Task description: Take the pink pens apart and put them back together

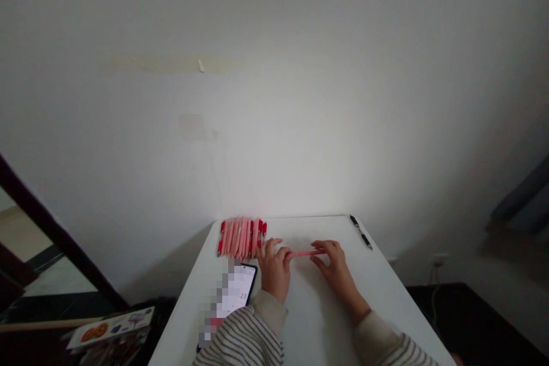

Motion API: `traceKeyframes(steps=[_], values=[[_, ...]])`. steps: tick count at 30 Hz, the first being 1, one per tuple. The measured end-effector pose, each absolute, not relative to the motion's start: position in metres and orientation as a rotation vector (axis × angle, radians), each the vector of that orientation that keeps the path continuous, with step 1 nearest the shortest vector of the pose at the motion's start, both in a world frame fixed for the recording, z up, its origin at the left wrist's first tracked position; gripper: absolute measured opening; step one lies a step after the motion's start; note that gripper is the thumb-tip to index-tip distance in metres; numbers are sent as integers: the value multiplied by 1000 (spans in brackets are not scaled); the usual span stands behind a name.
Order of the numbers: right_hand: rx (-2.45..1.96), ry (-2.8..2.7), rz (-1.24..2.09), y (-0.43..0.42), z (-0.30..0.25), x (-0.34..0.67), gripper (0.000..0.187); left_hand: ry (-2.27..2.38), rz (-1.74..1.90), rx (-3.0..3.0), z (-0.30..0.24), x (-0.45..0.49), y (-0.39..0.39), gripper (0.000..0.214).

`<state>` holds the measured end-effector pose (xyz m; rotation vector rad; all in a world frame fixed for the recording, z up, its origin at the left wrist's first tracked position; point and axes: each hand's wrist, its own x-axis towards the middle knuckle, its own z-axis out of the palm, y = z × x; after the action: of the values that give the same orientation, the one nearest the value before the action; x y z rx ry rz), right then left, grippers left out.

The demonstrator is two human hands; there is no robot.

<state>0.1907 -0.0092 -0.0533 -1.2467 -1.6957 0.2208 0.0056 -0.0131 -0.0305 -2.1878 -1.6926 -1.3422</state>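
Note:
A slim pink pen (303, 253) lies level between my two hands, just above or on the white table (309, 320); I cannot tell which. My left hand (275, 269) pinches its left end, with the other fingers spread toward the pen pile. Thumb and fingertips of my right hand (335, 263) close on its right end. Just left of my left hand, a row of pink and red pens (241, 237) lies side by side at the table's back left corner. A phone (234, 291) with a lit screen rests below them, partly covered by my left sleeve.
One black pen (361, 232) with a silver band lies along the table's right back edge. The white wall (300, 97) rises right behind the table. At the lower left, below table height, there is a printed box (112, 329). A socket with a cable (438, 261) is at the right.

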Motion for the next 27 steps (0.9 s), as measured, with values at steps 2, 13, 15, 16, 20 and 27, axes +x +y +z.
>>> traceKeyframes(steps=[2,13,15,16,20,27], values=[[-1237,-1718,187,-8,-54,191,20,-1677,-1361,-2194,-32,6,-12,15],[-1294,-1759,52,-5,-52,191,23,-1669,-1401,-2265,-34,5,-12,15],[-1300,-1753,43,-5,-52,191,23,-1673,-1404,-2262,-35,4,-11,15],[-1302,-1751,38,-5,-52,192,24,-1674,-1407,-2257,-36,4,-10,16],[-1309,-1748,27,-4,-54,193,25,-1674,-1377,-2276,-38,4,-10,16],[-1356,-1713,6,-5,-54,193,28,-1691,-1404,-2272,-35,5,-12,14]])
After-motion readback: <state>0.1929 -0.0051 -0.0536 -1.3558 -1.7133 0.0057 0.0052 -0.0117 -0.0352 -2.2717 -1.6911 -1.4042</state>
